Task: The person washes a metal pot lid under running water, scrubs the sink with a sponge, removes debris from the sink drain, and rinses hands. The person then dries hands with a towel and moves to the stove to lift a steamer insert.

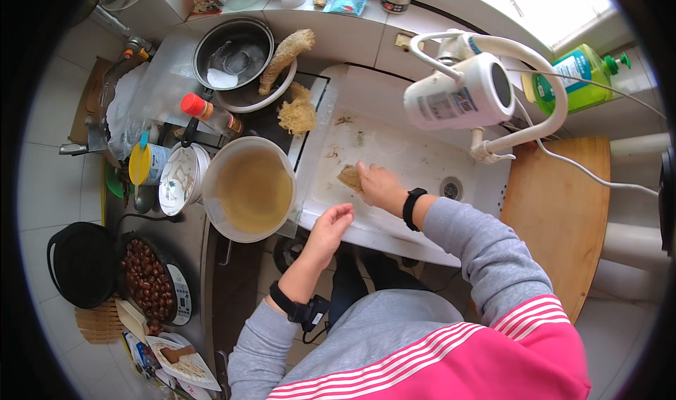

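My right hand (381, 186) grips a piece of loofah sponge (349, 177) against the floor of the white sink (391, 152). Small green and brown scraps lie scattered over the basin around it. Above the sink's front edge hangs my left hand (328, 234), holding nothing, its fingers slightly bent and the thumb apart. To its left stands a round white tub (248, 187) of cloudy yellowish-brown liquid. A drain strainer (451, 188) sits right of my right wrist.
A white faucet with a filter unit (449, 96) juts over the sink. On the left are loofah pieces (298, 116), a metal pot (233, 54), stacked bowls (179, 181) and an electric cooker of chestnuts (148, 278). A wooden board (554, 215) and green soap bottle (573, 80) stand right.
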`<state>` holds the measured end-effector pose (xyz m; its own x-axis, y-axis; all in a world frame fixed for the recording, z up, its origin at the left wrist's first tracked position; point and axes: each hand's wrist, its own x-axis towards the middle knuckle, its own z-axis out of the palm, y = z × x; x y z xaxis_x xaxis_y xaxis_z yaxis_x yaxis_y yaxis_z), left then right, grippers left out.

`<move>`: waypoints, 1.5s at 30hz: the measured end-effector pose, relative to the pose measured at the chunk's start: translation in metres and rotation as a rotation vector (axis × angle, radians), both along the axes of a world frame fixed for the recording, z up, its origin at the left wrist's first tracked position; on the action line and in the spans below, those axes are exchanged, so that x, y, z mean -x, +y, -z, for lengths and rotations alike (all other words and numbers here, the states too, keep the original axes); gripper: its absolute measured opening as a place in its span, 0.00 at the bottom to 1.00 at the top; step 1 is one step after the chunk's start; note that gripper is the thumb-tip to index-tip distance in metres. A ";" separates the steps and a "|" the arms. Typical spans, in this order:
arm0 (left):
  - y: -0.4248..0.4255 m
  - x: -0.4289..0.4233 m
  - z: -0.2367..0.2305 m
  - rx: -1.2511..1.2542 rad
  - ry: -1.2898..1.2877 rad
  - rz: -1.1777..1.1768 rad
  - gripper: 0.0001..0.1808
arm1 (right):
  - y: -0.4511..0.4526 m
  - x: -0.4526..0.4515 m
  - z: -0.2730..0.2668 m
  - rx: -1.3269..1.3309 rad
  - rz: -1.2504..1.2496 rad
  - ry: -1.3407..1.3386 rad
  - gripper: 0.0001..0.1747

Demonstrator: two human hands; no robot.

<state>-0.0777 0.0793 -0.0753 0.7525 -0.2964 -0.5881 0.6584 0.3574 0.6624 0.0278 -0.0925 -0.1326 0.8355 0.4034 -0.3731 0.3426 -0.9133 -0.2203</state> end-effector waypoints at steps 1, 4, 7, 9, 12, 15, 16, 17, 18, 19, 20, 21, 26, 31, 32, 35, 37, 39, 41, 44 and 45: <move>0.002 0.004 0.001 0.017 -0.018 -0.007 0.20 | 0.014 -0.003 0.008 -0.008 -0.067 0.009 0.19; 0.009 0.007 0.005 0.029 -0.011 -0.035 0.20 | 0.050 -0.007 0.029 -0.033 -0.194 0.010 0.19; 0.014 0.002 0.012 0.051 -0.003 -0.093 0.19 | 0.070 -0.015 0.050 -0.045 -0.205 0.003 0.19; 0.018 -0.006 0.017 0.056 0.009 -0.126 0.20 | 0.075 -0.022 0.066 -0.014 -0.210 0.051 0.20; 0.018 -0.014 0.025 0.039 0.040 -0.157 0.24 | 0.064 -0.033 0.081 0.008 -0.163 0.123 0.22; 0.015 -0.021 0.028 -0.012 0.030 -0.171 0.32 | 0.029 -0.038 0.068 -0.051 -0.070 0.021 0.23; 0.012 -0.023 0.027 -0.012 0.017 -0.186 0.35 | 0.014 -0.038 0.058 0.067 0.013 0.055 0.23; 0.009 -0.024 0.026 0.001 -0.023 -0.212 0.38 | -0.001 -0.037 0.047 0.113 0.057 0.106 0.23; 0.008 -0.027 0.025 -0.022 -0.016 -0.225 0.41 | -0.013 -0.035 0.037 0.194 0.130 0.114 0.23; 0.008 -0.028 0.024 -0.035 -0.002 -0.220 0.42 | -0.018 -0.035 0.031 0.295 0.218 0.132 0.23; 0.008 -0.032 0.022 -0.044 -0.007 -0.226 0.42 | -0.016 -0.034 0.030 0.260 0.227 0.072 0.25; 0.008 -0.034 0.021 -0.052 0.023 -0.227 0.42 | -0.009 -0.037 0.033 0.067 0.170 0.058 0.26; 0.014 -0.038 0.017 -0.010 0.044 -0.205 0.41 | 0.079 -0.064 0.105 -0.117 0.070 -0.015 0.22; 0.009 -0.039 0.017 0.018 0.059 -0.210 0.41 | 0.013 -0.068 0.083 -0.046 0.192 -0.064 0.19; 0.008 -0.039 0.016 0.017 0.058 -0.196 0.41 | -0.009 -0.068 0.069 0.095 0.320 -0.002 0.21; 0.006 -0.043 0.016 0.001 0.032 -0.184 0.41 | -0.025 -0.072 0.046 0.119 0.443 0.043 0.19; 0.004 -0.044 0.018 -0.007 0.014 -0.197 0.40 | 0.005 -0.082 0.058 -0.081 0.267 -0.036 0.16; 0.004 -0.043 0.019 -0.028 0.001 -0.193 0.41 | 0.046 -0.096 0.082 -0.154 0.092 -0.095 0.15; 0.004 -0.044 0.023 -0.033 0.016 -0.199 0.41 | 0.053 -0.101 0.092 -0.082 0.053 -0.091 0.16; 0.003 -0.041 0.026 -0.022 0.063 -0.180 0.40 | 0.014 -0.095 0.072 0.033 0.187 0.000 0.14; 0.002 -0.042 0.026 -0.024 0.051 -0.166 0.40 | -0.011 -0.091 0.055 0.210 0.251 0.051 0.15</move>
<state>-0.0357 0.0814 -0.1017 0.7592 -0.1563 -0.6318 0.6244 0.4484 0.6395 0.1191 -0.1038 -0.1874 0.8773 0.0972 -0.4700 0.0943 -0.9951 -0.0298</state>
